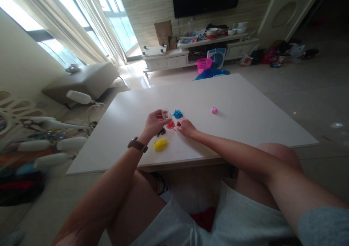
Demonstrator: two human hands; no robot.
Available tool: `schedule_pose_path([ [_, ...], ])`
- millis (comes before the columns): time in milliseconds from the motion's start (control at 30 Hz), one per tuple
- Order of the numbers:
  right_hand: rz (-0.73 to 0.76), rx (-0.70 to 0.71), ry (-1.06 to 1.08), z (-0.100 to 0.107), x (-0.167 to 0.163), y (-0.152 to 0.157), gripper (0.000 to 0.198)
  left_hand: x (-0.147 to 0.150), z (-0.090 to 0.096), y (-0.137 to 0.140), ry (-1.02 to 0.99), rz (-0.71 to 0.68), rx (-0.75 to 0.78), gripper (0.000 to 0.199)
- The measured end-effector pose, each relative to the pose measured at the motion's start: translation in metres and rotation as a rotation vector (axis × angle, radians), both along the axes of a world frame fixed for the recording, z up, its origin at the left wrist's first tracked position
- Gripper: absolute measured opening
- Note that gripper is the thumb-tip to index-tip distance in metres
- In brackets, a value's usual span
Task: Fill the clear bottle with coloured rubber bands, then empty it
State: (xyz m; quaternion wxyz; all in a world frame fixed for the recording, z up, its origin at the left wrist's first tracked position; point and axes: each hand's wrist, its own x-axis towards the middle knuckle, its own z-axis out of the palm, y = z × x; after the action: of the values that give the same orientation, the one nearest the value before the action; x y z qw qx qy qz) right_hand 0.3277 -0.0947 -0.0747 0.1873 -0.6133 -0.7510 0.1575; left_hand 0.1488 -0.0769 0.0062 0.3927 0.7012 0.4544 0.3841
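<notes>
Nearest us on the desk [240,126] lay the yellow pile [160,145], then the black pile [161,132], partly hidden by the left hand [156,123]. Our 2 hands were apart. Right hand [186,127]: fingers curled by a red strip [175,130]; we couldn't tell if pinched. Left hand: clamped on the clear jar [167,115]. Jar was just left of the right hand, long axis tilted, mouth leaning left and away, base nearest that hand. Beyond: blue pile [177,114], then pink ball [214,110] off right.
</notes>
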Motion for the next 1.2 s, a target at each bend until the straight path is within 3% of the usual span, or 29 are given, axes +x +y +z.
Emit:
schedule_pose_path([
  [267,0.046,-0.003,0.002,-0.007,-0.016,-0.003,0.017,0.000,0.002,-0.002,0.002,0.012,-0.004,0.027],
  [533,0.117,-0.023,-0.035,-0.001,-0.001,-0.006,0.013,-0.003,0.000,0.000,0.047,0.026,0.025,0.027],
  [733,0.034,-0.007,-0.009,0.033,0.030,-0.005,0.013,-0.007,-0.002,0.003,0.255,0.045,0.183,0.031],
  [933,0.088,0.195,0.197,0.073,0.042,-0.019,0.010,-0.003,-0.004,0.002,0.421,-0.025,0.305,0.040],
  [1200,0.231,0.243,0.244,0.080,0.039,-0.030,0.009,0.009,-0.006,-0.008,0.414,-0.182,0.263,0.027],
])
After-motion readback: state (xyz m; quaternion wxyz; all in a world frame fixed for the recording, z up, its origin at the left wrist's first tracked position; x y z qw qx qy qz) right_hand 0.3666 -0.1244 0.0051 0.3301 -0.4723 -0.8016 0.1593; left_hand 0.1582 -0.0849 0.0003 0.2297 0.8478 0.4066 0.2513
